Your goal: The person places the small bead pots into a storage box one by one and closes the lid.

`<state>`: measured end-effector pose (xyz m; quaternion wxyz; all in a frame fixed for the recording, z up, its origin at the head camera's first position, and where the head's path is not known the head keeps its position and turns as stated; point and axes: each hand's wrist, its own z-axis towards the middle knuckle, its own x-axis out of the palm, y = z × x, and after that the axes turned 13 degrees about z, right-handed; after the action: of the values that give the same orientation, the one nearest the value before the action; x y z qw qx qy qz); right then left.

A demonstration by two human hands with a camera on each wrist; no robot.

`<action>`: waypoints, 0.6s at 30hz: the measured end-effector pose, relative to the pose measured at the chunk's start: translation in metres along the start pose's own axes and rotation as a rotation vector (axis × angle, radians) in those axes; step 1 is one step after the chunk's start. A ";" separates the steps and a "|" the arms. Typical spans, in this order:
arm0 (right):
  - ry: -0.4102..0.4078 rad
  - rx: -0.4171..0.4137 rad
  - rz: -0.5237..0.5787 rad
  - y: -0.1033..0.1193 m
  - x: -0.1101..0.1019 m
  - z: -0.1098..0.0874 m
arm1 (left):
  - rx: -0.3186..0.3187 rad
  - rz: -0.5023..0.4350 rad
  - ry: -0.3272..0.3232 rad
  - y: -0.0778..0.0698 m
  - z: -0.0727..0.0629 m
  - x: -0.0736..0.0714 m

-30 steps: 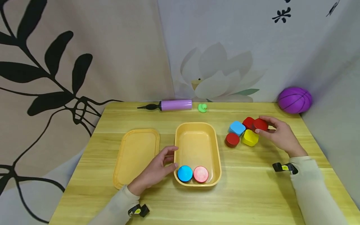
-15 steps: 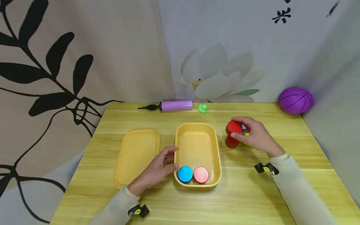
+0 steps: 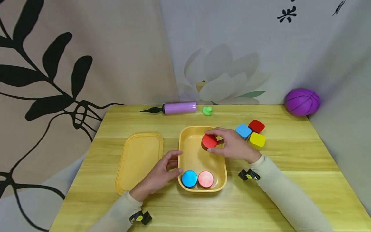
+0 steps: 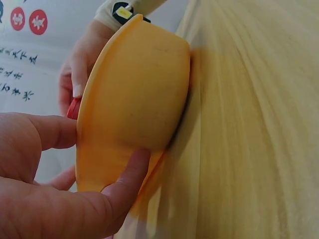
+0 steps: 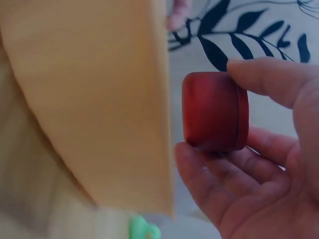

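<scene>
My right hand [image 3: 232, 145] holds a red round lidded tub [image 3: 209, 141] between thumb and fingers, over the far right part of the yellow tray [image 3: 191, 158]. In the right wrist view the red tub [image 5: 212, 112] hangs beside the tray's outer wall [image 5: 99, 99], above its rim. My left hand [image 3: 159, 177] rests against the tray's left side, with fingertips on the rim and outer wall [image 4: 134, 89] in the left wrist view. A blue round tub [image 3: 189, 179] and a pink one [image 3: 205, 179] sit side by side at the tray's near end.
A yellow lid [image 3: 139, 162] lies left of the tray. Right of it are a blue piece [image 3: 243, 130], a red one [image 3: 256, 126] and a yellow one [image 3: 256, 140]. A purple pump [image 3: 179, 108], a green duck [image 3: 207, 111] and a purple ball [image 3: 302, 102] line the back.
My right hand has carried the red tub leftward from the group of pieces to over the tray. Another red round tub seen earlier is now hidden behind this hand. The left hand stays put.
</scene>
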<state>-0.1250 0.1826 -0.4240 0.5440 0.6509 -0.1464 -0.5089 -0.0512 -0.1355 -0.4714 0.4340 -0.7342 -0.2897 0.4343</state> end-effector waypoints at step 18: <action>0.242 -0.073 -0.099 0.006 0.057 0.021 | -0.014 -0.108 0.025 0.001 -0.003 0.003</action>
<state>-0.1154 0.1263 -0.4451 0.5550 0.6939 -0.0286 -0.4578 -0.0473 -0.1344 -0.4726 0.4551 -0.7258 -0.3267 0.3991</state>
